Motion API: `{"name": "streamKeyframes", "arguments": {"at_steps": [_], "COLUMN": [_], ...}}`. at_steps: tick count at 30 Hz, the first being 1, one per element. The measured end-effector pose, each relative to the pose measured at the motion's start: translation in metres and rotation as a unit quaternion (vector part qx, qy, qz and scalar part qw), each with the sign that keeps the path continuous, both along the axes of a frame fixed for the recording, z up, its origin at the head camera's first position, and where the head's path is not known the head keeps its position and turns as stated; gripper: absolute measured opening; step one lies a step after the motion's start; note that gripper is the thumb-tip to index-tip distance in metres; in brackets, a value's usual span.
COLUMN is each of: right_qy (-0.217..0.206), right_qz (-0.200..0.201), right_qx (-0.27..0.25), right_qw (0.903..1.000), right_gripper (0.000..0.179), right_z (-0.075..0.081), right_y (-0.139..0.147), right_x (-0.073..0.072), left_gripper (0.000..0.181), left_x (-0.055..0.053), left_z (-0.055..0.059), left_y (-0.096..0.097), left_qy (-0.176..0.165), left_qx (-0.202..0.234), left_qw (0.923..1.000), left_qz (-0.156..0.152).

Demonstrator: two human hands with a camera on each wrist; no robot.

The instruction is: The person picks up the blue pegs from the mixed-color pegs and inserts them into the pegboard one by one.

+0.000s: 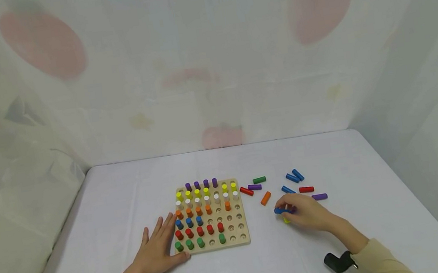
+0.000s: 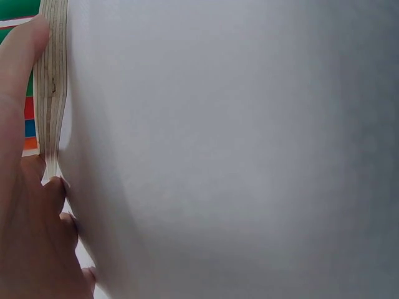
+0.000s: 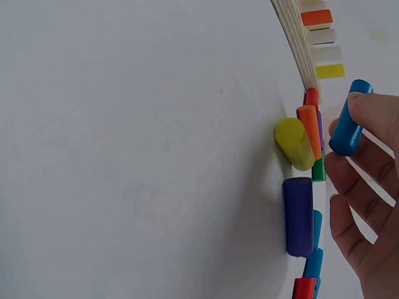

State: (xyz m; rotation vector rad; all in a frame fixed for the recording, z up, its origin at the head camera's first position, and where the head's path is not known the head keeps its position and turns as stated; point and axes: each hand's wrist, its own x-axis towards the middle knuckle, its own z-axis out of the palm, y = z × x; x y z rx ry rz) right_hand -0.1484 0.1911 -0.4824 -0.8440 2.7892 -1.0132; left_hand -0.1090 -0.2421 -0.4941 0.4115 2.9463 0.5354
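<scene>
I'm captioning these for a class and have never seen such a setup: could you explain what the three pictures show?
There is no machine here, just a person's bare hands. The wide picture comes from a camera worn on the head, looking forward and down. The two close ones come from cameras on the wrists, one per hand.

On a white table lies a wooden pegboard with rows of upright pegs in several colours; some holes are unfilled. Beside it, near the right hand, lie loose pegs, including red, green, orange, purple and blue ones, plus a yellow peg.

The left hand rests against the board's left edge, holding no peg. The right hand pinches a blue peg beyond the board's right side.
</scene>
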Motion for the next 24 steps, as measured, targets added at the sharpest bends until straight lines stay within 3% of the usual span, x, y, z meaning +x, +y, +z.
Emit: {"name": "streamKeyframes", "arguments": {"at_steps": [24], "right_qy": [0.016], "right_qz": [-0.015], "right_qx": [-0.039], "right_qw": [0.9990], "right_gripper": [0.027], "right_z": [0.005], "right_y": [-0.042], "right_x": [-0.019], "left_gripper": [0.107], "left_x": [0.001], "left_z": [0.002], "left_y": [0.001], "left_qy": [0.001], "left_qx": [-0.002], "left_qw": [1.0000], "left_qz": [0.002]}}
